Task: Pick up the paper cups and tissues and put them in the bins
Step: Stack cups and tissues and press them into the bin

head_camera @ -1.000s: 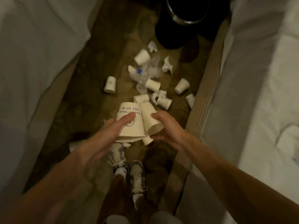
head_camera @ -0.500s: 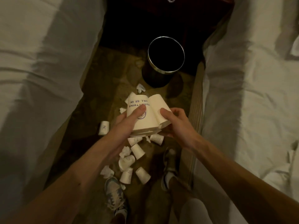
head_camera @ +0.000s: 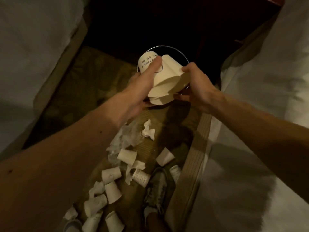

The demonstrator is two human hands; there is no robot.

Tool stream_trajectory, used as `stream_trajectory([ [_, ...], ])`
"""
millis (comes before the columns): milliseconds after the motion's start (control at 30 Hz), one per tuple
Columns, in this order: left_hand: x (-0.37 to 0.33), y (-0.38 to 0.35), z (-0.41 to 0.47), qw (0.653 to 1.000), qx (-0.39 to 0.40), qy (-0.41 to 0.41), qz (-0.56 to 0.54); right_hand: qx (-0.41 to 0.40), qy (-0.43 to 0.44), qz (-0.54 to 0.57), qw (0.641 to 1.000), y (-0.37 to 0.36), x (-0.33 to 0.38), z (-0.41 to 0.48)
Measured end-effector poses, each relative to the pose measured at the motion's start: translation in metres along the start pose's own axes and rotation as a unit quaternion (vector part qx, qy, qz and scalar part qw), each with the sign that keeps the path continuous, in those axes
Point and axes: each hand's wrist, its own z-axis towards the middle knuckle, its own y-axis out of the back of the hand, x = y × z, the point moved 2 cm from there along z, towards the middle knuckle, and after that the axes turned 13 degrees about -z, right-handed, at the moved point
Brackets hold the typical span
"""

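— Hands first: where are they, and what have they got?
— Left hand point(head_camera: 138, 92) and right hand point(head_camera: 197, 87) are close together, both clamped on one bundle of cream paper cups point(head_camera: 168, 81). The left thumb lies across a cup printed with dark lettering. The right fingers pinch the edge of a plain one.
— How many cups in that bundle?
— Two show plainly, with more crushed layers under them. The full count I cannot tell.
— And the bin?
— One black round bin with a metal rim point(head_camera: 177, 52) stands at the far end of the aisle. The bundle hangs over its mouth and hides the near part of the rim.
— What lies on the floor?
— I count nine loose cream paper cups point(head_camera: 127, 156), lying on their sides on the olive patterned carpet point(head_camera: 80, 91), nearer than the bin. One is printed, and one is half hidden beside a grey sneaker point(head_camera: 156, 186). Four crumpled white tissues point(head_camera: 148, 131) lie among them, the farthest one near the bin. One heap of clear crumpled plastic point(head_camera: 127, 139) sits just left of that tissue.
— Anything hemming it in?
— White bedding point(head_camera: 33, 56) rises on the left and more of it on the right. A pale wooden bed rail point(head_camera: 194, 161) runs along the right side of the carpet. The left forearm covers part of the litter.
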Motion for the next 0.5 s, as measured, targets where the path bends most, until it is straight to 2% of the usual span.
stream_trajectory([
  [233,0.022,-0.016,0.082,0.999,0.019,0.042,0.018,0.012,-0.028,-0.084,0.996,0.026,-0.042,0.08],
  [333,0.027,-0.013,0.095,0.997,-0.034,0.048,0.056,0.024,-0.027,-0.09,0.995,0.029,-0.056,0.087],
  [433,0.034,-0.008,0.095,0.988,-0.069,0.067,0.118,-0.011,-0.011,-0.133,0.991,0.031,-0.071,0.075],
  [500,0.047,-0.001,0.089,0.983,-0.091,0.051,0.154,-0.022,-0.028,-0.16,0.986,0.032,-0.089,0.061],
])
